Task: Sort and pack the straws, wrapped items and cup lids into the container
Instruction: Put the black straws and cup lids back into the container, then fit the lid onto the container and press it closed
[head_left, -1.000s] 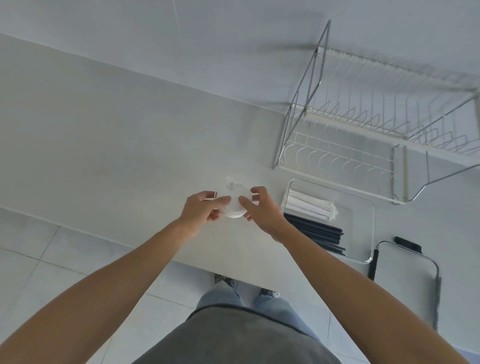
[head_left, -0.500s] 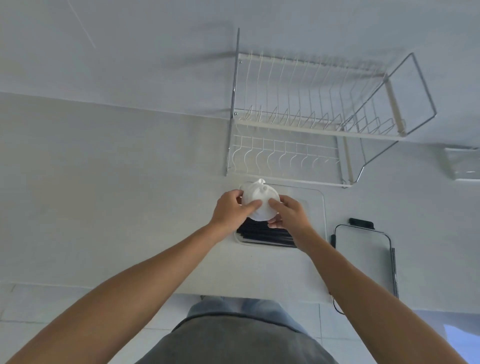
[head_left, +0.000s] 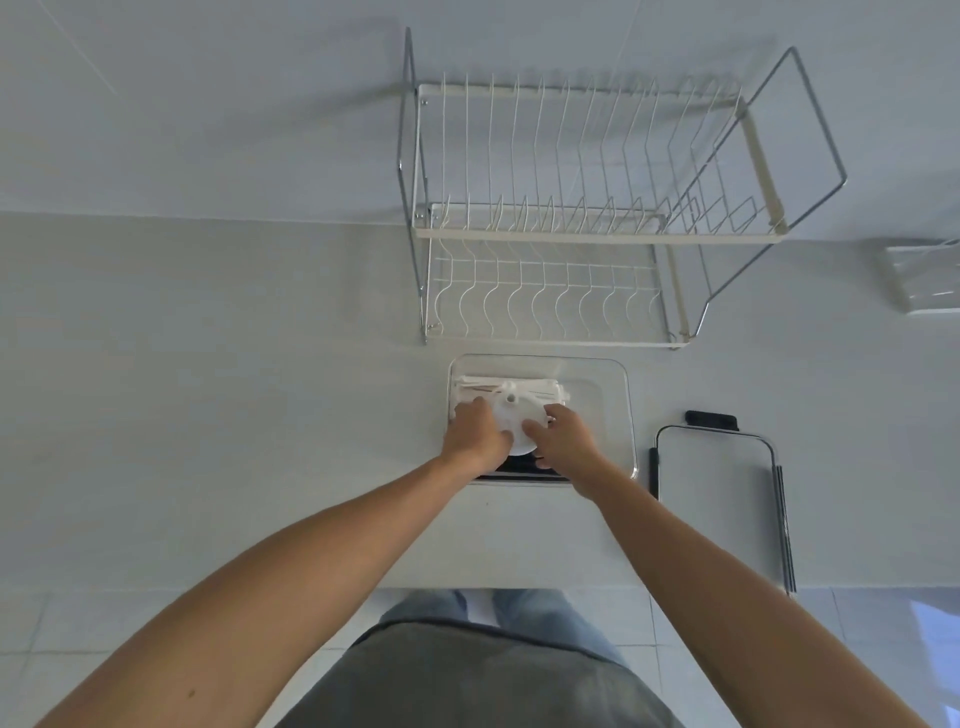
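Note:
A clear rectangular container (head_left: 621, 410) sits on the white counter in front of a dish rack. Inside it, white wrapped items (head_left: 540, 388) lie along the far side and black straws (head_left: 519, 466) along the near side, mostly hidden by my hands. A stack of white cup lids (head_left: 514, 415) is over the container's left half, held from both sides. My left hand (head_left: 475, 434) grips its left edge and my right hand (head_left: 563, 439) grips its right edge. Whether the lids rest on the contents I cannot tell.
A two-tier wire dish rack (head_left: 571, 218) stands right behind the container. The container's flat lid with black clips (head_left: 719, 499) lies to the right, reaching the counter's front edge. A clear box (head_left: 924, 278) sits at the far right. The counter's front edge (head_left: 311, 587) is near my body.
Both hands carried the cup lids from the counter left of the container to over it, then lowered them into its left half. The view shifted to centre on the container.

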